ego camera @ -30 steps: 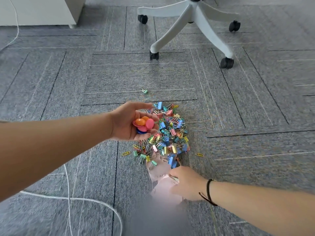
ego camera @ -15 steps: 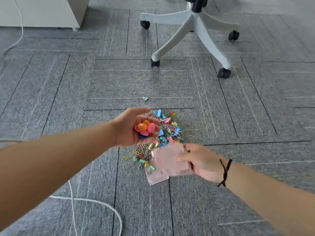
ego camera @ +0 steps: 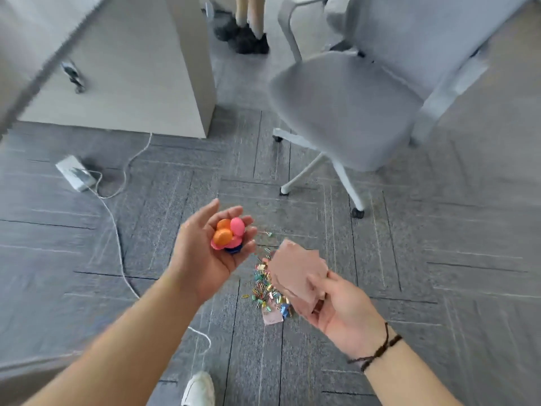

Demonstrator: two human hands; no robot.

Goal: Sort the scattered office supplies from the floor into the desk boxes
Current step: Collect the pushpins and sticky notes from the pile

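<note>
My left hand (ego camera: 209, 249) is held palm up above the carpet and cups a small cluster of round magnets (ego camera: 228, 236), orange, pink and blue. My right hand (ego camera: 336, 306) pinches several pink sticky notes (ego camera: 297, 272) between thumb and fingers. Far below, between my two hands, a pile of coloured binder clips and paper clips (ego camera: 265, 285) lies on the grey carpet. One pink note (ego camera: 272, 317) stays on the floor at the pile's near edge. No desk boxes are in view.
A grey office chair (ego camera: 342, 109) stands at the right, its white base (ego camera: 336, 174) just beyond the pile. A beige cabinet (ego camera: 123, 68) is at the left. A white power strip (ego camera: 74, 172) and its cable (ego camera: 117, 238) lie on the carpet. Another person's feet (ego camera: 243, 36) show at the top, my white shoe (ego camera: 199, 389) at the bottom.
The view has risen far above the floor, so the chair seat and cabinet now show. My right hand has lifted the pink notes off the carpet. My left hand still holds the magnets.
</note>
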